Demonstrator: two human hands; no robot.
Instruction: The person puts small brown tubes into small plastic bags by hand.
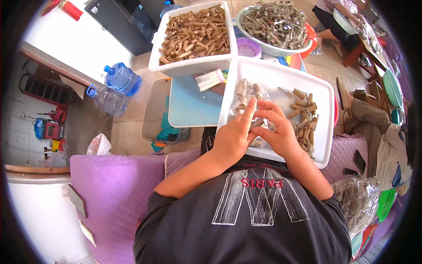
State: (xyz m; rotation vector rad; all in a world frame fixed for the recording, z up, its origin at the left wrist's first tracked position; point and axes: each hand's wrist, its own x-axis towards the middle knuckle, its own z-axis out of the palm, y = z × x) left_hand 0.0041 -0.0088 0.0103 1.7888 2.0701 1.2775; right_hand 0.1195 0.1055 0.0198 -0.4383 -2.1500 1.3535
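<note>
My left hand and my right hand meet over a white rectangular tray on my lap. Together they pinch a small clear plastic bag with short brown wooden pieces inside. More filled clear bags lie at the tray's left side. Loose brown wooden pieces are piled at its right side, next to my right hand.
A deeper white bin full of brown wooden pieces stands beyond the tray on a pale blue table. A round bowl of grey-green pieces is behind. Water bottles stand at left. Purple cushions flank me; another person sits far right.
</note>
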